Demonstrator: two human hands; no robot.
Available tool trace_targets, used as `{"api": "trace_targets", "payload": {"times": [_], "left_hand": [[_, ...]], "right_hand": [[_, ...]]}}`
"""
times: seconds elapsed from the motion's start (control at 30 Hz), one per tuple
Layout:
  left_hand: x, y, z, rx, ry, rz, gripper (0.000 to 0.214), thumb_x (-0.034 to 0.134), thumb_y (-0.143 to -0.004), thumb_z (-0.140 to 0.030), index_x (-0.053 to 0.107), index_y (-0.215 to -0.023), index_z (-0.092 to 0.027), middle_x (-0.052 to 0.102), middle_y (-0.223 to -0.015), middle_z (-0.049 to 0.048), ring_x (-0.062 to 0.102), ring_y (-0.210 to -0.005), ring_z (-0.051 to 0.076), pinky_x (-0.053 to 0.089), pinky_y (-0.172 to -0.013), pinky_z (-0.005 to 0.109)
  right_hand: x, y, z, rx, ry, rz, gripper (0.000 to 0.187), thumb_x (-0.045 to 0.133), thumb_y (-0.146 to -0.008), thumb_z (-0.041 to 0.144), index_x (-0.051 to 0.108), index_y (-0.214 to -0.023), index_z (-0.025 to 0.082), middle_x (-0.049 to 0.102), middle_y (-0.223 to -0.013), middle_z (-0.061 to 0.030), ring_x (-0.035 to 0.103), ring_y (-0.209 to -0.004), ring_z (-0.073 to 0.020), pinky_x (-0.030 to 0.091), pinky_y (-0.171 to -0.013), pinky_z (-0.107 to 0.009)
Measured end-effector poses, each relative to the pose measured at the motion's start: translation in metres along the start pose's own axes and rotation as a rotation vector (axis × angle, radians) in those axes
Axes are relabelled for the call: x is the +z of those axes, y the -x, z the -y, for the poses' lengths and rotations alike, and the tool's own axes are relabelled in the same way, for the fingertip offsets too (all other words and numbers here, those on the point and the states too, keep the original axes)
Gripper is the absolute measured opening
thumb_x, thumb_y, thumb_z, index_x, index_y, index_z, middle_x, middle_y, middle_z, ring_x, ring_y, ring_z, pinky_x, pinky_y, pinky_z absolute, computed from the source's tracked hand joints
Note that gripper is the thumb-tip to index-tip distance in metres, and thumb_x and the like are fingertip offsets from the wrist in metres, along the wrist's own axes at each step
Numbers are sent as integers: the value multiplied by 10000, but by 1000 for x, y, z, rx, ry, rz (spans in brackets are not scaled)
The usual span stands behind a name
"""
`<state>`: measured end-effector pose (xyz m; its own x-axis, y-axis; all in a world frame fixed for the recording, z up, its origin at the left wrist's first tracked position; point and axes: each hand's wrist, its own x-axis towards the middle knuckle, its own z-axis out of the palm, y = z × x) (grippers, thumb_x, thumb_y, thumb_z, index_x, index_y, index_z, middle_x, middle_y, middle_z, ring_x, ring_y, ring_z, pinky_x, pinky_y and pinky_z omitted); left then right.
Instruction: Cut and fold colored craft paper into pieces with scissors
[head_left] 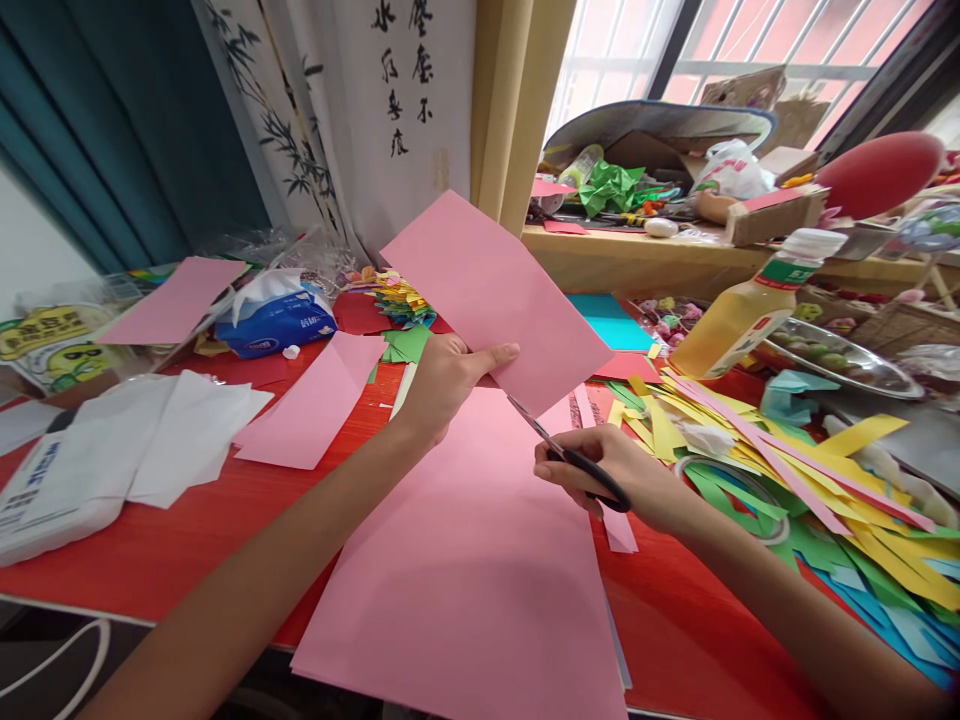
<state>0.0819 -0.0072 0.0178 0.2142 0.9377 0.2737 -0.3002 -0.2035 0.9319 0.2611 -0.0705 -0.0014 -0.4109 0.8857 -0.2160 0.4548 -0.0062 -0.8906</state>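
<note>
Between thumb and fingers, my left hand [454,380] pinches a pink paper sheet [502,300] by its lower left edge, tilted up above the table. A pair of black-handled scissors [574,465] is in my right hand [611,465], fingers through the handles. Its blades point up and left at the lower corner of the held sheet; whether they touch the paper I cannot tell. Below both hands lies a stack of larger pink paper [465,570], overhanging the table's front edge. A narrow pink strip [619,530] shows beneath my right hand.
On the red table [690,610], cut yellow, green and blue strips [877,520] pile up at right, around a roll of tape [780,525]. A drink bottle [742,310] stands behind them. Left are a blue tissue pack [277,322], pink pieces [315,400] and a white packet [67,480].
</note>
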Motion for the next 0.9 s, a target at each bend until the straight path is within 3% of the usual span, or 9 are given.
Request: {"api": "trace_targets", "payload": {"times": [0.9], "left_hand": [[4,2,3,-8,24,30,235,700,-615,-344,671,-699,-127,685,-781,70,632,-750,204,512,-690,344]], "right_hand": [[3,1,2,3,-30,-17,211,566,-758,345,530,-637,175,424,-416,70,347,-364,-55,270,-439,-231]]}}
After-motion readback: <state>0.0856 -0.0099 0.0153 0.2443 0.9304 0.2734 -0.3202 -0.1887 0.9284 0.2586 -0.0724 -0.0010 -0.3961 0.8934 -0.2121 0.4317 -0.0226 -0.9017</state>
